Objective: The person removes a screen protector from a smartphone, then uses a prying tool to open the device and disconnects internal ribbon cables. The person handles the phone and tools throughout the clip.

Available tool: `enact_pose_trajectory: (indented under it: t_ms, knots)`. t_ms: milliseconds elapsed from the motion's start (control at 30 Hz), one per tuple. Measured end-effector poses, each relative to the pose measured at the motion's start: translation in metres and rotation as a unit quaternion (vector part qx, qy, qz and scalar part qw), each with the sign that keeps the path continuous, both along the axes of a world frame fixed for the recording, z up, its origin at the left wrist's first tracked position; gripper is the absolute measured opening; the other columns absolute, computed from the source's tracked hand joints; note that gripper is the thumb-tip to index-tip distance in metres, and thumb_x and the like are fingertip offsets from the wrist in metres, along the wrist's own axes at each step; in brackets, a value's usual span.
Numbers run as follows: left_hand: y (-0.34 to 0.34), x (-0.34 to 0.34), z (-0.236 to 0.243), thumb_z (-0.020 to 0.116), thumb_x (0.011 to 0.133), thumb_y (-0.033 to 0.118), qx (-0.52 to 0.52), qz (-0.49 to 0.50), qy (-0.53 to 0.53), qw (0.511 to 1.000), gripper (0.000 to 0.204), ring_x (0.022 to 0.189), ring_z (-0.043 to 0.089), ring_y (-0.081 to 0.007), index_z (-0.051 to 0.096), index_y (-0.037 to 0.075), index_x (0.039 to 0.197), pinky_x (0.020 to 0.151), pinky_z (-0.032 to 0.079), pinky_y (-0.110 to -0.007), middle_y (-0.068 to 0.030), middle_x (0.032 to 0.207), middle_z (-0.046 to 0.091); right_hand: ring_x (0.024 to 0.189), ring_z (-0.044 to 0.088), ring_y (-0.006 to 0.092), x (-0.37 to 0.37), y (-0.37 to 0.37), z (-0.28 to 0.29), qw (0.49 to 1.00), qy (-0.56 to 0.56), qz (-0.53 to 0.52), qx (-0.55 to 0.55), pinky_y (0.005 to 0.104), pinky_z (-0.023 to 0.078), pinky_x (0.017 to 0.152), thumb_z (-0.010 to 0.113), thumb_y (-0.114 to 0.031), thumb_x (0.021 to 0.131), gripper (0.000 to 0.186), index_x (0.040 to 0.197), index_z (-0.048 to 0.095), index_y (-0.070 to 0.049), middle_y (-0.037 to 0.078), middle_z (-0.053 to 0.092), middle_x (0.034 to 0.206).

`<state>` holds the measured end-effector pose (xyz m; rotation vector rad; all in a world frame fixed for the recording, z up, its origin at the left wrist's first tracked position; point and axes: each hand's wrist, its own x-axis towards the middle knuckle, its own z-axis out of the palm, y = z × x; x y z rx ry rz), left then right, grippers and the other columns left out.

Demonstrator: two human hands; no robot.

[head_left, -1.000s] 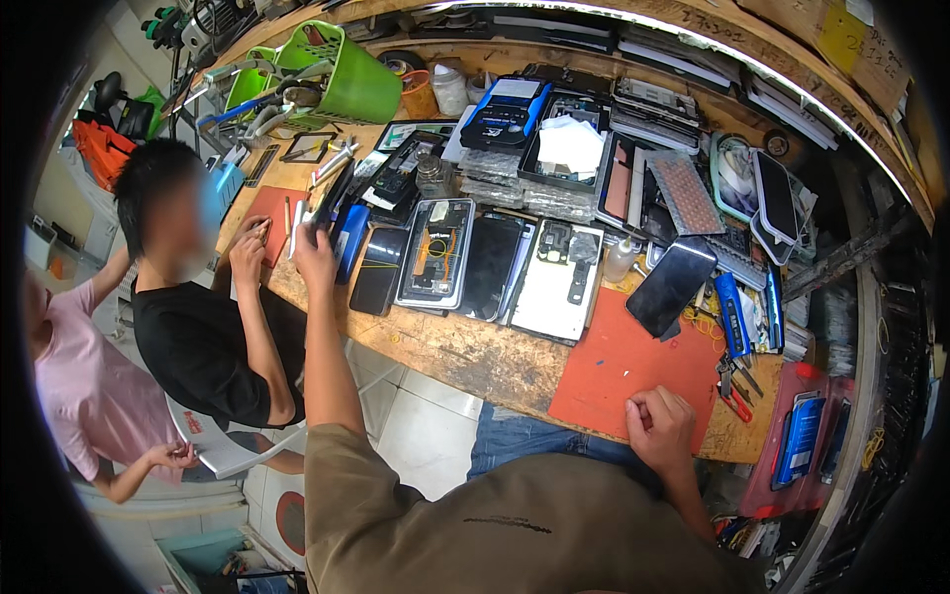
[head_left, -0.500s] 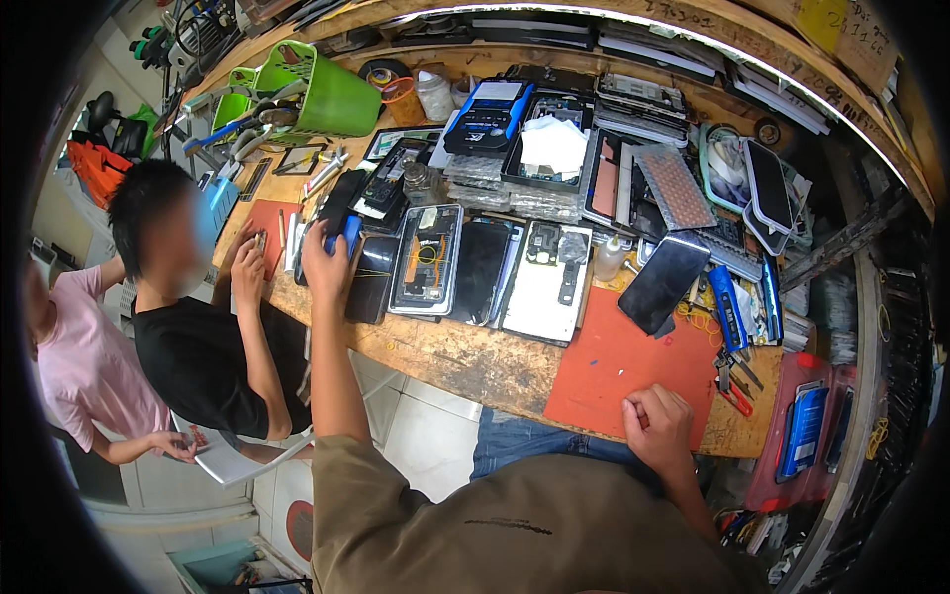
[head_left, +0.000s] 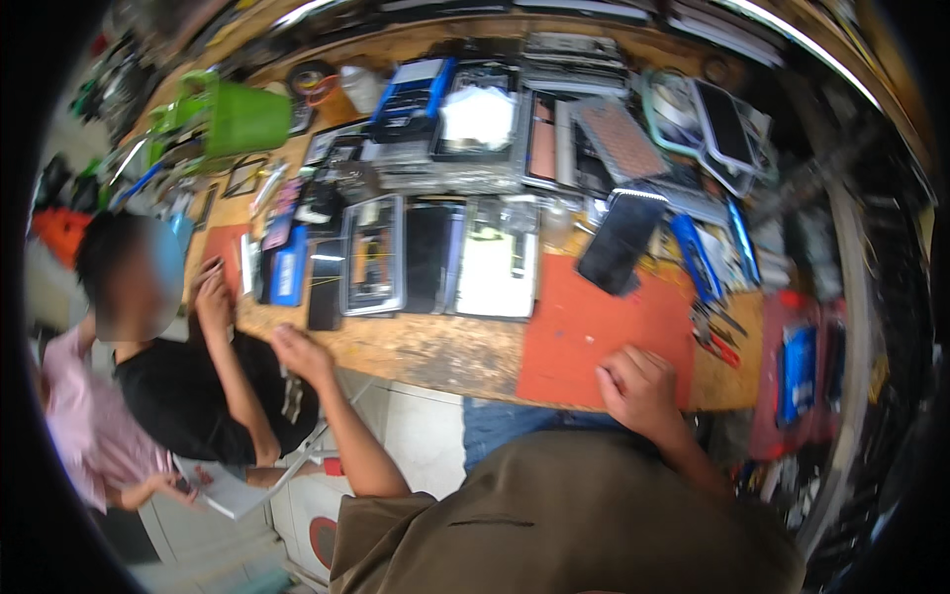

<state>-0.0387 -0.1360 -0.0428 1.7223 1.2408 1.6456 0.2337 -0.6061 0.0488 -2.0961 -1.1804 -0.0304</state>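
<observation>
My left hand [head_left: 303, 356] hangs just off the bench's front edge at the left, blurred, its fingers loosely bent and apart with nothing seen in them. Nearest to it on the bench are a blue phone-sized piece [head_left: 288, 267] and a dark flat panel [head_left: 325, 285]. My right hand [head_left: 638, 388] rests in a loose fist on the near edge of the red mat [head_left: 594, 337], and nothing shows in it. Beyond it a dark-screened smartphone [head_left: 621, 241] lies tilted at the mat's far edge. An opened phone [head_left: 372, 255] and a white-backed device [head_left: 497, 259] lie side by side left of the mat.
Pliers with red handles [head_left: 714, 342] and a blue cutter [head_left: 696, 259] lie right of the mat. Stacked device parts, a blue box [head_left: 416, 89] and a green basket [head_left: 247, 119] line the back. A co-worker's hand [head_left: 213, 297] is close at the left.
My left hand has let go of the blue piece and drawn back toward me, off the bench edge. My right hand stays in its fist. The whole view has shifted and blurred.
</observation>
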Motion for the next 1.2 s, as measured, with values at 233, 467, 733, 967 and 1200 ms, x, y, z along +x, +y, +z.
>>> enact_pose_trajectory:
  t_ms: [233, 467, 733, 967, 1200]
  knots:
    - [0.005, -0.006, 0.003, 0.051, 0.115, 0.030, 0.006, 0.009, 0.059, 0.998, 0.041, 0.070, 0.047, -0.0144, 0.056, 0.002, 0.085, 0.063, 0.040, -0.034, -0.0015, 0.077, 0.051, 0.084, 0.070, 0.0342, -0.001, -0.006, 0.000, 0.996, 0.073, -0.050, 0.006, 0.0463, 0.056, 0.071, 0.076, -0.012, 0.093, 0.010, 0.098, 0.068, -0.008, 0.011, 0.066, 0.093]
    - [-0.012, 0.009, 0.012, 0.053, 0.114, 0.030, -0.006, 0.024, -0.023, 0.999, 0.033, 0.080, 0.059, -0.0213, 0.062, 0.000, 0.102, 0.075, 0.050, -0.037, -0.0091, 0.088, 0.063, 0.094, 0.069, 0.0359, 0.006, 0.035, -0.007, 0.995, -0.070, -0.017, -0.075, 0.0492, 0.058, 0.077, 0.069, -0.010, 0.096, 0.006, 0.094, 0.066, -0.004, 0.015, 0.061, 0.098]
    - [0.014, -0.142, 0.151, 0.062, 0.107, 0.014, -0.125, -0.192, -0.323, 0.918, 0.023, 0.090, 0.069, -0.0230, 0.058, -0.001, 0.124, 0.080, 0.059, -0.034, -0.0116, 0.104, 0.070, 0.094, 0.066, 0.0437, 0.015, 0.034, -0.022, 0.996, -0.068, -0.037, -0.047, 0.0545, 0.055, 0.082, 0.064, -0.009, 0.100, 0.012, 0.101, 0.058, 0.001, 0.021, 0.061, 0.100]
    - [0.039, -0.276, 0.265, 0.049, 0.110, 0.018, -0.063, -0.259, -0.415, 0.870, 0.029, 0.096, 0.070, -0.0253, 0.063, -0.005, 0.121, 0.084, 0.061, -0.038, -0.0136, 0.110, 0.073, 0.109, 0.063, 0.0473, -0.016, -0.001, -0.036, 0.994, -0.081, 0.009, 0.077, 0.0546, 0.052, 0.095, 0.063, -0.003, 0.098, 0.010, 0.106, 0.058, 0.002, 0.026, 0.062, 0.116]
    - [-0.031, -0.343, 0.271, 0.065, 0.105, 0.024, 0.043, -0.201, -0.455, 0.866, 0.028, 0.089, 0.065, -0.0172, 0.066, 0.005, 0.126, 0.077, 0.058, -0.030, -0.0042, 0.102, 0.068, 0.115, 0.062, 0.0445, -0.047, -0.015, -0.044, 0.970, -0.204, -0.027, 0.126, 0.0523, 0.052, 0.099, 0.065, 0.000, 0.091, 0.015, 0.106, 0.061, 0.001, 0.024, 0.063, 0.120]
